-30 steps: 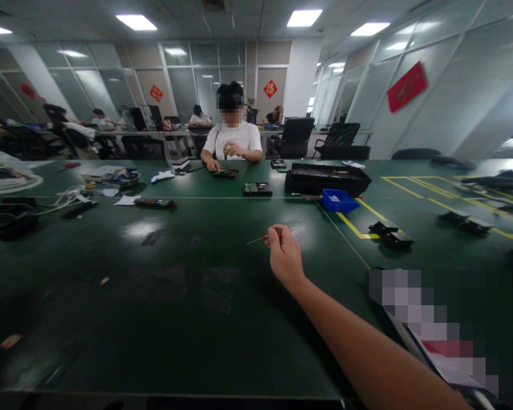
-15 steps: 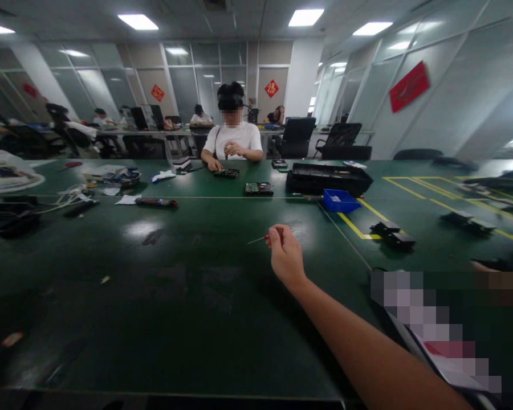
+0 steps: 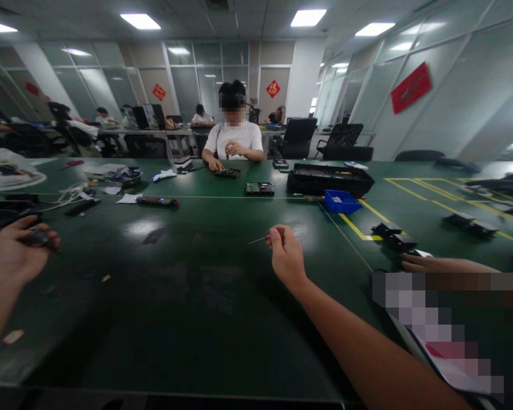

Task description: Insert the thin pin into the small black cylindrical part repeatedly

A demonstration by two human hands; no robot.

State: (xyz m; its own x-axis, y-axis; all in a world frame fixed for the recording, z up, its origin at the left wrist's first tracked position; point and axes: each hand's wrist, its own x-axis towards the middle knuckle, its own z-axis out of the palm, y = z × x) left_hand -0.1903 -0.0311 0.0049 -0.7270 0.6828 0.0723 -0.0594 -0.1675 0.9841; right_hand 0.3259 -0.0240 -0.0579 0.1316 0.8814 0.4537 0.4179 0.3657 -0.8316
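Note:
My right hand [image 3: 285,253] is closed over the middle of the green table [image 3: 162,336]. It grips a thin screwdriver [image 3: 257,241]; its metal shaft points left, and a bit of red handle shows at the fingers. At the left edge, my left hand [image 3: 12,250] is raised palm up with curled fingers around a small dark object [image 3: 38,237]. Blur hides what kind of thing that is. Between my hands, a small pale scrap [image 3: 106,278] lies on the table.
Across the table a person works on a circuit board [image 3: 227,172]; another board [image 3: 259,188] lies nearer. A long black housing [image 3: 331,179] and a blue bin [image 3: 342,201] stand back right. A co-worker's hand [image 3: 427,263] reaches toward black parts [image 3: 395,236]. A dark tool [image 3: 157,201] lies left.
My left hand has come into view at the left with the dark object in it. My right hand stays in place with the screwdriver. A co-worker's hand has reached in at the right.

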